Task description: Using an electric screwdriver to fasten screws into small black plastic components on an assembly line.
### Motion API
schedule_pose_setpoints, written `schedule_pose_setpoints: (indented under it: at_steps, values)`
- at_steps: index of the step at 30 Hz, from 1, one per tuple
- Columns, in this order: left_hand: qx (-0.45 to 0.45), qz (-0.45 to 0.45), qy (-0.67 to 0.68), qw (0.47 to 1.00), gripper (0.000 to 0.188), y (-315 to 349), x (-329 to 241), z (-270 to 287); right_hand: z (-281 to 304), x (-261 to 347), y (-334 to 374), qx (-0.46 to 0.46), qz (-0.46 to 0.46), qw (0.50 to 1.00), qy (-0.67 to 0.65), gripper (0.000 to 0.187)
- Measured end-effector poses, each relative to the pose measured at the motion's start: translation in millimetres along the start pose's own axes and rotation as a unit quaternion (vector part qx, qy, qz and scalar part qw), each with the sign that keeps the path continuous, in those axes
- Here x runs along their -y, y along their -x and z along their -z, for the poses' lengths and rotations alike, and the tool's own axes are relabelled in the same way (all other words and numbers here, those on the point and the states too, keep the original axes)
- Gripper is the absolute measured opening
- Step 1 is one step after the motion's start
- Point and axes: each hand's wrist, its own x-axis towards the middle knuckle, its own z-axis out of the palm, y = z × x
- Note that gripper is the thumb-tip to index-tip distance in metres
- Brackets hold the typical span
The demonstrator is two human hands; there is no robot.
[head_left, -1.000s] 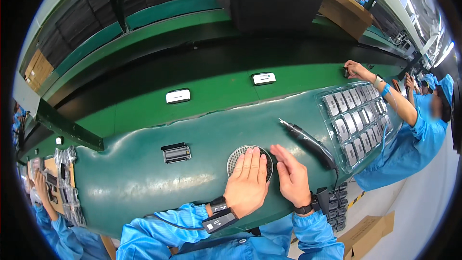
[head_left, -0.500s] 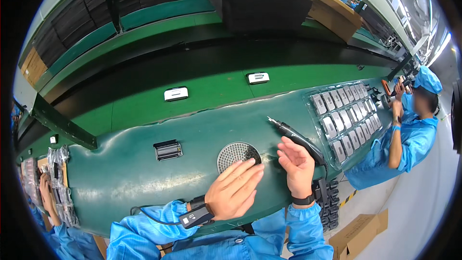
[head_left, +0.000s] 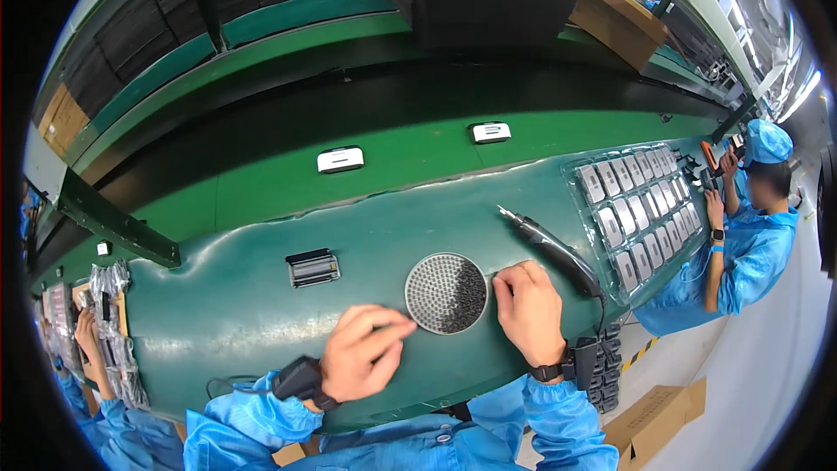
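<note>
A round grey dimpled screw tray lies on the green bench mat, many tiny dark screws heaped over its right half. My left hand is at its lower left rim, fingers bent and thumb apart, index fingertip at or very near the edge. On the opposite side my right hand is closed, thumb and fingertips pressed together just beside the rim; whatever they pinch, if anything, is too small to tell. An electric screwdriver lies beyond my right hand, its bit pointing to the far left. Left of the tray sits a small black rectangular housing.
A clear blister tray of grey parts covers the bench's right end, near a co-worker. Two white devices stand on the green conveyor strip behind. Another person's hand is by bagged parts at left. A black bin stands far back.
My hands have parted: the left drew back from over the tray toward the lower left, and the right came down beside its rim with fingers closed. The view shifted slightly.
</note>
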Motion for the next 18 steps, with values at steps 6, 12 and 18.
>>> schedule_pose_setpoints:
  at_steps: [6, 12, 18]
  values:
    - [-0.036, 0.191, 0.123, 0.973, 0.037, -4, 12, 0, 5, 7, 13, -0.007, -0.143, 0.960, -0.239, 0.006]
    - [-0.023, 0.153, 0.086, 0.984, 0.036, -2, 10, 2, 15, 1, 20, -0.224, -0.112, 0.898, -0.362, 0.007]
    - [0.012, 0.151, 0.076, 0.986, 0.035, -9, 8, 4, 26, -40, 55, -0.154, -0.252, 0.893, -0.340, 0.015]
